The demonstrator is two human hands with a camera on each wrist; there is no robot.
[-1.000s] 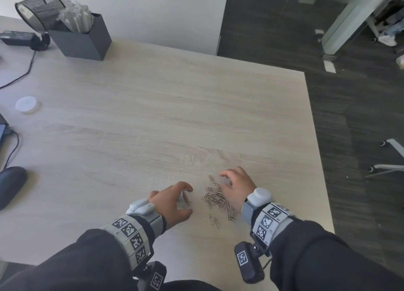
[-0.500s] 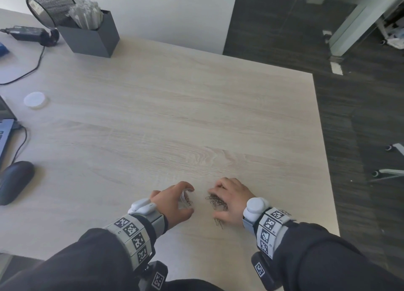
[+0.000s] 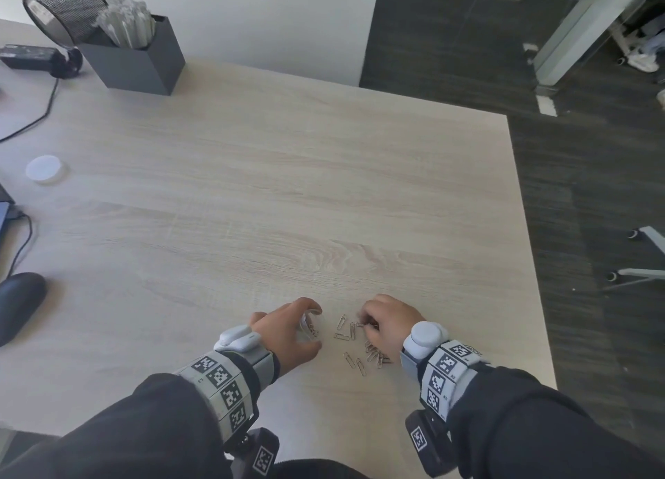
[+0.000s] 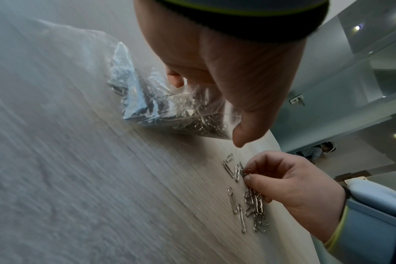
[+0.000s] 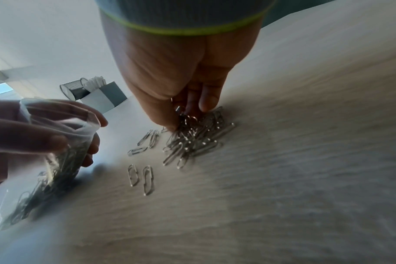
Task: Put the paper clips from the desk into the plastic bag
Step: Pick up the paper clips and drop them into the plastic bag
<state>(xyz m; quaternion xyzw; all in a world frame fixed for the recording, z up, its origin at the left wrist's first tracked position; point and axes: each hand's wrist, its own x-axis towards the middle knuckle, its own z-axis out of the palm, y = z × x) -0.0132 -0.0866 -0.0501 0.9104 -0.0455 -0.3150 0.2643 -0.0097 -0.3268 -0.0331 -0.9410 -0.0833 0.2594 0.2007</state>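
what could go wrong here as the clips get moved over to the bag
The right hand pinches a tangled bunch from the clip pile; some may drop on the way.
The bag is soft and crumpled, and the left hand holds its mouth only partly open, so clips could miss it.
The pile lies close to the desk's near edge, so a sweep might knock clips off.

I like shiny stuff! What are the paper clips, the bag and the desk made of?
The paper clips look like thin bent metal wire, silvery and glinting. The bag held by the left hand seems to be thin clear plastic: crinkled, glossy, clips showing through. The desk shows pale wood grain with a matt finish; real wood or printed laminate, I cannot tell.
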